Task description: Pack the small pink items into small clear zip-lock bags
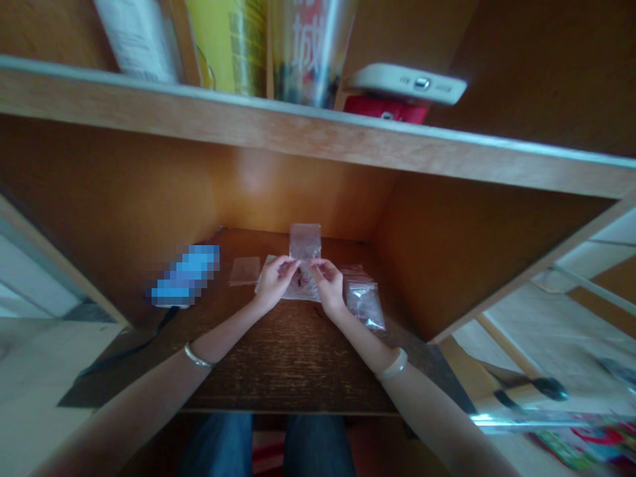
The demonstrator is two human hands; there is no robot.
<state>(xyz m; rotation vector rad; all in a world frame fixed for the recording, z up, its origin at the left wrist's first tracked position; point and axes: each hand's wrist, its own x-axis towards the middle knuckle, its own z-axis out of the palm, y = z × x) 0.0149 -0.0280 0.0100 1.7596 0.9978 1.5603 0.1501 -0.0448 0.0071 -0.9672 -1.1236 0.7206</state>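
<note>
Between my hands a small clear plastic bag (305,240) is held upright, its far end pointing at the back panel. My left hand (276,281) pinches its near left corner, and my right hand (328,281) pinches the near right corner. Beneath both hands lies a larger clear bag (303,289) with small dark and reddish bits, too small to make out. To the left, a flat clear bag (245,271) rests on the wood. Close to my right hand is a stack of clear zip bags (366,305).
A phone-like device (186,275), pixelated, lies at the left with a dark cable. The brown tabletop (293,358) has side walls and a shelf edge (298,126) above. On the shelf stand a yellow container (233,46), a printed cylinder (311,53) and a white device (407,81).
</note>
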